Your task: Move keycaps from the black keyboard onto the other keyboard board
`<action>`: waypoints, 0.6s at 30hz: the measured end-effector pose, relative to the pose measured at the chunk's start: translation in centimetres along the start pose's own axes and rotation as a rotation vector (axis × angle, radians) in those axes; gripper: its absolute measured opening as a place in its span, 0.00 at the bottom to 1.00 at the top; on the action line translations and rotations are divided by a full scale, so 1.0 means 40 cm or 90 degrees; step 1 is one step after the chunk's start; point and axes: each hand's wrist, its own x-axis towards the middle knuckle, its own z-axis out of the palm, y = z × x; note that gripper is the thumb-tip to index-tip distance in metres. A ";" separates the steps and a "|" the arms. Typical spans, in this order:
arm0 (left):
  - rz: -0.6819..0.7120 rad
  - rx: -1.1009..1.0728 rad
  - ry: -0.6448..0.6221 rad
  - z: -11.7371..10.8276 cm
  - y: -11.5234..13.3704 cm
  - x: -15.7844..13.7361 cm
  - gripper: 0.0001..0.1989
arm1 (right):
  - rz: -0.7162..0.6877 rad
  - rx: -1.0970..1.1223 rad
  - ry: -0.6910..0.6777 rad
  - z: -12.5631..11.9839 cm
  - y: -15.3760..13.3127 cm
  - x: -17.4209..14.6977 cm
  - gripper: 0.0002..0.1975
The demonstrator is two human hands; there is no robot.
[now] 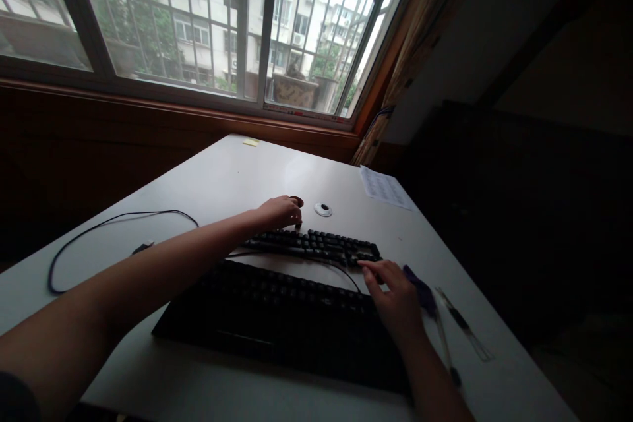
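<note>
Two black keyboards lie on the white desk, one behind the other. Over the rear edge of the farther keyboard, my left hand is closed, fingertips down, with a small dark piece at them, too small to name surely. Beside its knuckles a brownish round thing is partly hidden. My right hand pinches the right front corner of the farther keyboard between thumb and fingers. Its wrist passes over the right end of the nearer, larger keyboard. A dark cable runs between the keyboards.
A white ring with a dark centre lies behind the farther keyboard. To the right are a wire tool, a thin brush-like tool and a purple cloth-like thing. Printed paper, a yellow note and a looped cable lie around.
</note>
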 end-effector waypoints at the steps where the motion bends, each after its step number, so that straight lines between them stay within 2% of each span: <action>1: -0.011 -0.010 -0.005 0.005 -0.002 0.009 0.08 | 0.001 0.001 0.000 0.000 0.000 0.000 0.08; 9: -0.061 -0.065 -0.029 0.032 -0.010 0.034 0.08 | 0.006 0.006 0.003 -0.005 -0.003 0.000 0.08; 18: -0.057 -0.094 -0.026 0.043 -0.008 0.038 0.06 | 0.003 0.005 0.001 -0.009 -0.011 0.002 0.09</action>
